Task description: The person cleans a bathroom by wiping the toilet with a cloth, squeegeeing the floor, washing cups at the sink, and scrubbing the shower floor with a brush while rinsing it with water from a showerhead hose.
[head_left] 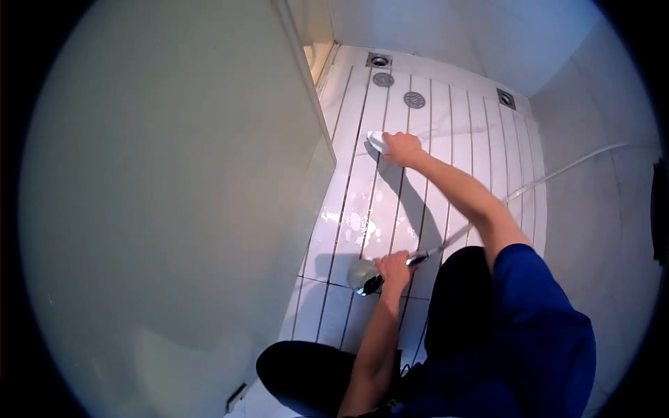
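My left hand [394, 269] is wrapped around the handle of a shower head [362, 276], held low over the tiled floor. Its round face is pale, its handle dark and chrome. From the handle a shower hose [578, 163] runs up to the right, passing my right forearm. Farther forward, my right hand [403, 149] grips a white scrub brush [376, 141] low at the floor; its underside is hidden. Wet, shiny patches mark the white grooved floor [369, 216] between my two hands.
A large frosted glass panel [174, 174] fills the left side. At the far wall are two square floor drains [379, 61] [506, 99], and two round drain covers [383, 79] [414, 100] lie on the tiles. A grey wall [592, 230] rises on the right.
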Tool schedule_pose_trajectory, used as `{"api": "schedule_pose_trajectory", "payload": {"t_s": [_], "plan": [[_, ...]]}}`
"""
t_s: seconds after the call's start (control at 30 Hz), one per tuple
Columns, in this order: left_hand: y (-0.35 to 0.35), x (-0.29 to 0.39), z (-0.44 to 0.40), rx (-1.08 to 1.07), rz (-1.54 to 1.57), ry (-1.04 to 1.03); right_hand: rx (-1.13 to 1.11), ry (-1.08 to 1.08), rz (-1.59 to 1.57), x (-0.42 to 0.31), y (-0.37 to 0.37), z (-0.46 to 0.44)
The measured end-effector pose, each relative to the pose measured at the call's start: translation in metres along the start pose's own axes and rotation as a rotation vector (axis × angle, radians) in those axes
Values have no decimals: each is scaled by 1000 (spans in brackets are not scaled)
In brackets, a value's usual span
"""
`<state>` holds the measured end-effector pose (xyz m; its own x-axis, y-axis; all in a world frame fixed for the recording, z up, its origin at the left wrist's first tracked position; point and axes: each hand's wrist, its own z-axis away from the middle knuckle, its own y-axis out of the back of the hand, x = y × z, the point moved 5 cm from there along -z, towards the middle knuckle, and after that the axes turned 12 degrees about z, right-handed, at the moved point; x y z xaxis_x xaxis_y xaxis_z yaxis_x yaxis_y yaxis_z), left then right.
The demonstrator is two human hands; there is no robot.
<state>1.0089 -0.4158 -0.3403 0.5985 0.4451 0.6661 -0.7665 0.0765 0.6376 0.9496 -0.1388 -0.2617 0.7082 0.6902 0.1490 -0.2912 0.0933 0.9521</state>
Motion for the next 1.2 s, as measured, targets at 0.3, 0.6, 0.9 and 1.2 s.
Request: {"api": "schedule_pose_trajectory", "payload": {"t_s": [0.3,0.6,0.9,1.2], "plan": [[71,50,10,-42,13,-90,180,-103,-380,-33,51,205],[87,25,-8,98,-33,-41,78,-62,-379,-34,94,166],[64,2,-64,347,59,-244,14,163,-179,-24,-27,61],[75,47,-141,139,-131,-32,0,134,-213,37,-23,-148]]}}
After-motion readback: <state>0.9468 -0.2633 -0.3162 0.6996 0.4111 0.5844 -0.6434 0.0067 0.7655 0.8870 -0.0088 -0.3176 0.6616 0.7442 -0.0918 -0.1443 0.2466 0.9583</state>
